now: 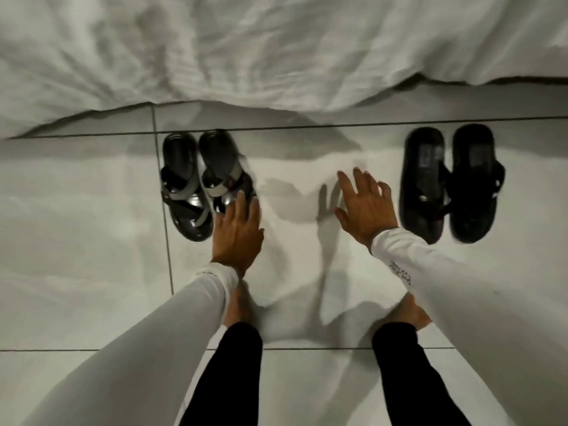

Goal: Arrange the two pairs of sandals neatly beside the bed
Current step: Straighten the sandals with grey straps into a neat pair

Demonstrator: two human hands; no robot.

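Note:
A pair of black sandals with grey crossed straps (196,182) stands side by side on the white tiled floor, toes toward me, just below the bed's hanging white sheet (276,56). My left hand (238,230) hovers at the near end of that pair's right sandal, fingers apart, holding nothing; whether it touches the sandal is unclear. A second pair, plain black sandals (450,182), stands together at the right. My right hand (364,207) is spread open over the floor just left of that pair, empty.
My bare feet (239,305) and black trouser legs are on the tiles below the hands. A stretch of bare white floor (295,179) lies between the two pairs. The rumpled sheet drapes to the floor along the top.

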